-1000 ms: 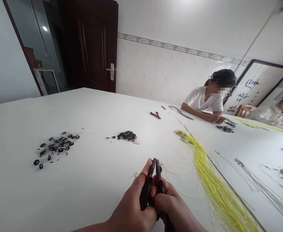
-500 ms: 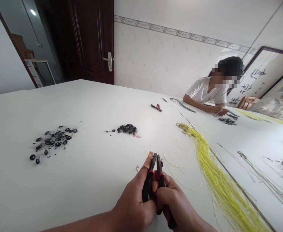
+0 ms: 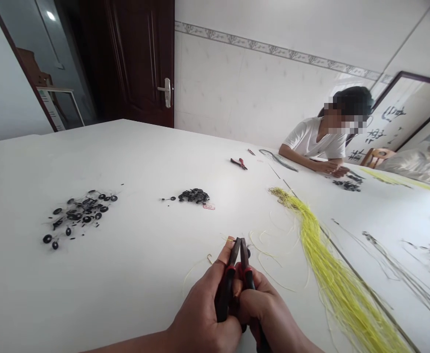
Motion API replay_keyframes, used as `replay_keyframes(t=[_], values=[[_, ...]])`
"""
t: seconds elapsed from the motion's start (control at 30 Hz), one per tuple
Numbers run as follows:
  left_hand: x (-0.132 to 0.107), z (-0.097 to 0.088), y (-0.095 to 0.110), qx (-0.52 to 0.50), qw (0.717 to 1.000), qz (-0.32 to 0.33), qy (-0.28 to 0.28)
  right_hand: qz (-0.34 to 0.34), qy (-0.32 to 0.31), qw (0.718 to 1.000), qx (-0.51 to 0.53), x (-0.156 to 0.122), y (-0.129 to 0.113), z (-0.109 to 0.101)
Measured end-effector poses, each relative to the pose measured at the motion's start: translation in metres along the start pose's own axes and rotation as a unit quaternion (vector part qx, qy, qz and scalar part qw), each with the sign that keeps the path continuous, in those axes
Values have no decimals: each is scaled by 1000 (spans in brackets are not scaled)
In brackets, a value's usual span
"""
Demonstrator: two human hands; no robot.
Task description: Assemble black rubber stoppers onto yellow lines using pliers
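Note:
My left hand [image 3: 203, 306] is closed around black-handled pliers [image 3: 234, 255], its index finger stretched along the jaws. A second pair of pliers [image 3: 244, 255] is gripped in my right hand [image 3: 264, 301]. The two sets of dark jaws lean together, tips nearly meeting. A thin yellow line [image 3: 228, 239] shows at my left fingertip, and a small black disc [image 3: 249, 253] sits just right of the jaws. What the tips grip is too small to tell. A fish hook [image 3: 209, 258] with yellow line lies beside my left hand.
Black discs on threads [image 3: 84, 213] lie left, and a denser pile of black pieces [image 3: 194, 196] lies ahead by a paper tag [image 3: 208, 207]. Yellow line bundle [image 3: 320, 245] runs along the right beside a thin rod [image 3: 362, 279]. Other pliers [image 3: 239, 163] rest farther off, near a seated person [image 3: 316, 137].
Both hands and the pliers sit slightly lower and to the right in view. The view has shifted a little; both grips look the same.

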State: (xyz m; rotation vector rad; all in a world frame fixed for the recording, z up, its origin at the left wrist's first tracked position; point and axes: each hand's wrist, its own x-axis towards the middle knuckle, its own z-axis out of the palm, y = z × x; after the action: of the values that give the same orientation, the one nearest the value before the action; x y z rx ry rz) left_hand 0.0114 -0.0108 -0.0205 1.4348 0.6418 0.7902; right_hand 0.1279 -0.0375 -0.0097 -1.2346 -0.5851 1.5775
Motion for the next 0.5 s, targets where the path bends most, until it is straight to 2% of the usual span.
replay_keyframes(t=[0.17,0.5], values=[[-1,0,-2,17,1000,1,2,-2,9,1000,-11,0,-1,2],[-1,2,-1,-88,996,-32,0,-8,-5,1000,-30,0,1,0]])
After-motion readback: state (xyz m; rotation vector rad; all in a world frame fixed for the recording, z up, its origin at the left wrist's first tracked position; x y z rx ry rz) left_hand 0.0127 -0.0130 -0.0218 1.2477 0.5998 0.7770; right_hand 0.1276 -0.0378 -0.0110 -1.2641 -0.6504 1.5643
